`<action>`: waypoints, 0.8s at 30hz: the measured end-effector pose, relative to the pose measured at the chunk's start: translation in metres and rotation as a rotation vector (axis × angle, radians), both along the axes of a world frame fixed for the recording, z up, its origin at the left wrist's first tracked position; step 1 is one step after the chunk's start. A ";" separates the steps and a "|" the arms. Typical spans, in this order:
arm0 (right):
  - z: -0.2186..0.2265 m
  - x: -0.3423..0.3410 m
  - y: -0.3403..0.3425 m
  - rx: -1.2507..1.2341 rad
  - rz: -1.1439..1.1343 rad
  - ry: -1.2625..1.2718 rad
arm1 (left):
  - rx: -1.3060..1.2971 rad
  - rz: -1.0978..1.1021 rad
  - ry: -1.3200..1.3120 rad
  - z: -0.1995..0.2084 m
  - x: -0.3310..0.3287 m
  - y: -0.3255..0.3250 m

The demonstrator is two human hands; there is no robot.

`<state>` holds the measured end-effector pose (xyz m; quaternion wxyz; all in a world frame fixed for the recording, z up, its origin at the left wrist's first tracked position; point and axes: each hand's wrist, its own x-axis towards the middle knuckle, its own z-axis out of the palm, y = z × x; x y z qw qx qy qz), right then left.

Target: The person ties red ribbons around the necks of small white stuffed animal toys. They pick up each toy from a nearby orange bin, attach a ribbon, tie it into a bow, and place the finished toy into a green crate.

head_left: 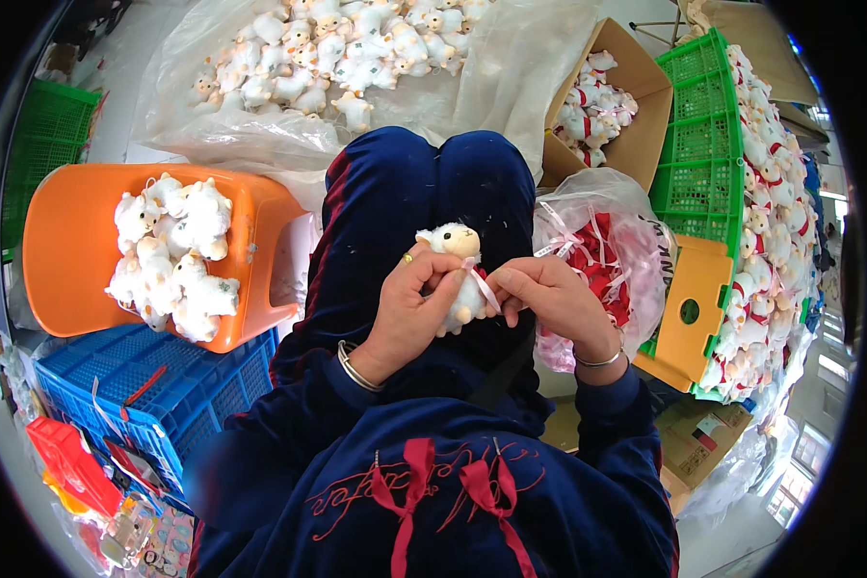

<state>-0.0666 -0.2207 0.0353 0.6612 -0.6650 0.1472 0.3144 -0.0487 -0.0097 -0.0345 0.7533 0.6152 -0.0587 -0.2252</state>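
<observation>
My left hand (pixel 409 308) wraps around a plush lamb (pixel 459 275), held over my knees. My right hand (pixel 549 299) pinches the pink ribbon (pixel 486 286) at its neck, fingers closed tight. Just right of that hand bulges a bag (pixel 602 207) of ribbons; well left sits an orange bin (pixel 67 241) of lambs. Only my lap lies open below.

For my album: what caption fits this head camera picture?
Both hands hold a white plush sheep with a pink ribbon.
</observation>
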 end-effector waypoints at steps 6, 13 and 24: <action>0.002 0.002 -0.002 -0.040 0.028 -0.043 | 0.050 -0.022 -0.119 0.000 0.001 -0.001; -0.001 0.002 -0.004 0.012 -0.033 -0.047 | 0.091 -0.027 -0.218 0.005 0.002 -0.004; -0.004 -0.004 -0.003 -0.012 0.030 -0.219 | 0.061 -0.030 -0.106 0.008 0.005 -0.010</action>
